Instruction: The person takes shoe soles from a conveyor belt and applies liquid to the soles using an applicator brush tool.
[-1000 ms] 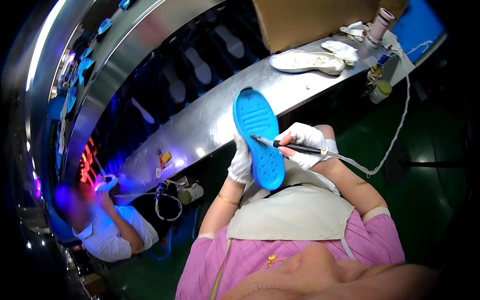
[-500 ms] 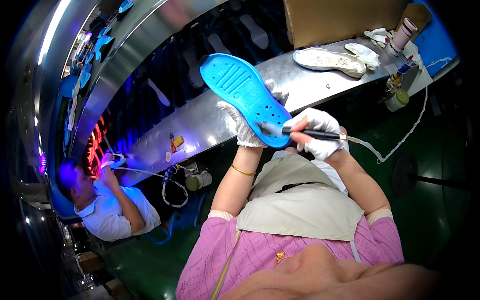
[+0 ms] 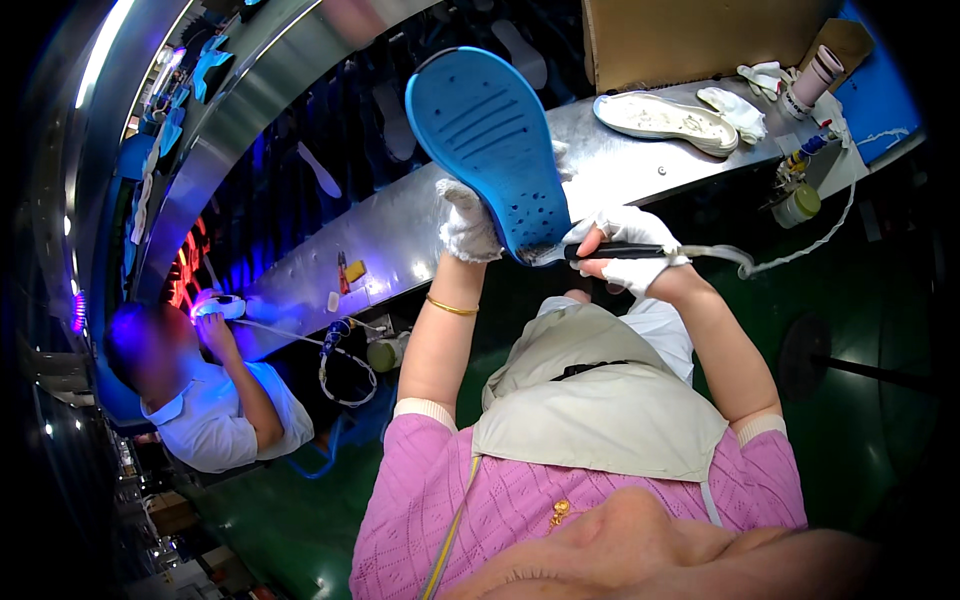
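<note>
A blue shoe sole is held up in front of me, its broad end pointing away and its narrow end toward me. Around its left edge wraps my left hand in a white knit glove; some of its fingers are hidden behind the sole. My right hand, in a white glove with bare fingertips, is closed around a brush with a black handle. A pale hose runs from the handle's back end. The bristles touch the sole's narrow end, and small holes dot the surface near them.
On the metal bench lie a white shoe sole, crumpled white gloves and a pink tube. Dark racks with soles stand behind. Another person works at the left. A cardboard box stands at the back.
The sole has risen away from me and tilted, so its face looks darker. The brush has shifted to the rim of the narrow end. My left forearm has moved slightly left.
</note>
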A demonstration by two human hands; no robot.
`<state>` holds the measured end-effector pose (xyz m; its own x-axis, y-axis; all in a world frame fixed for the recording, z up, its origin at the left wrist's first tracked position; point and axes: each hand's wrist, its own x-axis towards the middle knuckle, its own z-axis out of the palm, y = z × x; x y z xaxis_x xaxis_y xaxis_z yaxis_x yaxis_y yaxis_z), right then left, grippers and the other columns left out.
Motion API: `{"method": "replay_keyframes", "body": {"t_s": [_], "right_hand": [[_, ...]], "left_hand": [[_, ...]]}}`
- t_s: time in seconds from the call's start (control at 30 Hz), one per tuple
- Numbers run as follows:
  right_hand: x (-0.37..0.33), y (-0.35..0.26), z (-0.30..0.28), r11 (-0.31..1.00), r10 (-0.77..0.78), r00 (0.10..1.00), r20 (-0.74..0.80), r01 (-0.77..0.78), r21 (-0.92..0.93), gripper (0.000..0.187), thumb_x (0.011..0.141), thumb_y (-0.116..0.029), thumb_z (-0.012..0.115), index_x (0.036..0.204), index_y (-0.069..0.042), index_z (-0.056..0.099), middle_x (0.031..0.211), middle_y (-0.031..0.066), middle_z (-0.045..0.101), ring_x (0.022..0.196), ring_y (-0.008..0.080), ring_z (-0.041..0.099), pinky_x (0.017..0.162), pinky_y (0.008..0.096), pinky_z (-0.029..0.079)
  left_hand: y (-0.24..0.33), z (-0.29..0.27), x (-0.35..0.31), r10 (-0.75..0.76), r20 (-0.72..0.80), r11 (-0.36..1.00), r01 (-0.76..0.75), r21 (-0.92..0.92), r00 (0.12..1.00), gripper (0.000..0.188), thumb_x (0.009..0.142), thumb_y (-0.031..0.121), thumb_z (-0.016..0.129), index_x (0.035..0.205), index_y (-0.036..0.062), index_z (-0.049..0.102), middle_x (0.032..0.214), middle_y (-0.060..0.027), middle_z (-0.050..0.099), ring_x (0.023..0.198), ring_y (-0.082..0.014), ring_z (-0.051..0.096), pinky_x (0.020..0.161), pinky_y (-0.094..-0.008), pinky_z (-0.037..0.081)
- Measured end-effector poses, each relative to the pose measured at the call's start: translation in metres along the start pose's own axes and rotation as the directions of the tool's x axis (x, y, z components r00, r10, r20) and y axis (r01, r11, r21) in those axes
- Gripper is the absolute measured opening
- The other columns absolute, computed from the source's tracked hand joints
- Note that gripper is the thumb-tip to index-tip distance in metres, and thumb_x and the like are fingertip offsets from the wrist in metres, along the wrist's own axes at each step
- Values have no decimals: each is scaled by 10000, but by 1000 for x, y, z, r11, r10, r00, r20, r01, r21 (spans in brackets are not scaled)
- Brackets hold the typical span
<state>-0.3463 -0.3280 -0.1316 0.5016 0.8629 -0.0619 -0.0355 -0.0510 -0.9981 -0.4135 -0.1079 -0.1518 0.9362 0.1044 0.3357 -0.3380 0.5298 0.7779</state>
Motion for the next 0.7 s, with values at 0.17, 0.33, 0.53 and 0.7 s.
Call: {"method": "replay_keyframes", "body": {"t_s": [0.17,0.33,0.53,0.7], "right_hand": [[7,-12,-17,975,202,969,139,-212,67,176,749,-29,758,887,-90,668,882,21,654,816,119,609,753,267,507],[8,-12,-8,986,26,999,41,-19,-163,130,794,2,707,884,-72,649,956,41,658,848,136,626,790,269,512],[14,-15,-18,960,280,951,127,-278,-37,136,773,-2,715,867,-80,656,930,16,646,901,127,605,840,280,491],[17,-10,-21,964,152,988,17,-145,-225,98,845,-90,658,913,-158,643,968,3,615,865,164,568,775,293,475]], "left_hand": [[13,6,10,-192,-64,949,202,240,979,1190,572,867,582,1388,13,433,1213,-220,610,1051,-323,653,877,-441,572],[21,9,24,-333,-86,903,343,259,939,994,741,791,531,1336,-5,489,1122,-219,647,963,-306,687,801,-398,596],[21,15,35,-526,-358,720,628,296,772,844,826,727,533,1262,4,554,1030,-183,669,852,-247,685,750,-342,589],[19,17,43,-474,-455,663,645,380,754,869,816,737,552,1359,61,502,1149,-174,631,965,-244,644,815,-348,562]]}}
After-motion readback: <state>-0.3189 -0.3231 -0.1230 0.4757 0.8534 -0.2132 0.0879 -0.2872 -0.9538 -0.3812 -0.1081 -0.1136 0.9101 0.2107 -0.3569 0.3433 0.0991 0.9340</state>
